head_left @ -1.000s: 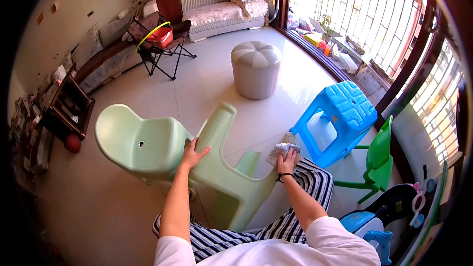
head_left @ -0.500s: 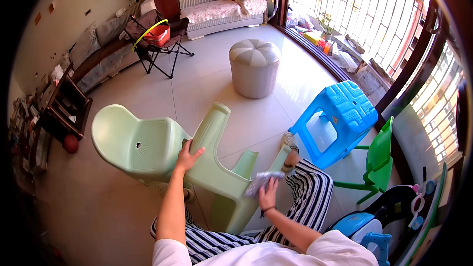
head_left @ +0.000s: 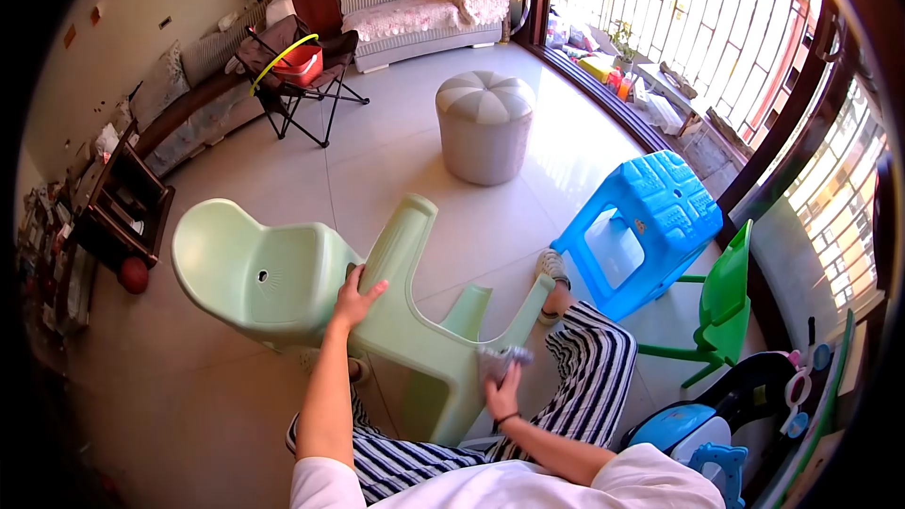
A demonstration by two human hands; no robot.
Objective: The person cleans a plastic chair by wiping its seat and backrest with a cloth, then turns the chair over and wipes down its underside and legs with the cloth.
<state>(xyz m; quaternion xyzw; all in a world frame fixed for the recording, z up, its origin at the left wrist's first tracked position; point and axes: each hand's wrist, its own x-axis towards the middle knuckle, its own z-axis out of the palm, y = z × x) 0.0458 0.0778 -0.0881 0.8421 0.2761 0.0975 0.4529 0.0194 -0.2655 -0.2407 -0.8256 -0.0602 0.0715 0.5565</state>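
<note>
Striped trousers (head_left: 594,358), nearest: legs set apart at either side of the work.
Right hand (head_left: 502,394): fingers closed on a crumpled grey cloth (head_left: 500,363), blurred, against the pale green chair.
Left hand (head_left: 358,302): fingers open, thumb spread, laid on the same chair beside the seat.
Pale green chair (head_left: 292,269), plastic: tipped over in front of the person, seat to the left, legs to the right.
Change: cloth had come in from the tip of the lower leg to its base, and sat more bunched; contact, by judgement, had passed to another stretch of plastic, with the left hand as steady.
Bright green chair (head_left: 724,311): at the right, just beside a blue stool (head_left: 665,198), upright.
Round pouffe (head_left: 485,137): on the floor (head_left: 377,170), beyond.
Folding chair (head_left: 341,49): farther, bearing a red basket (head_left: 302,68).
Sofa (head_left: 443,44): farthest, by the wall.
</note>
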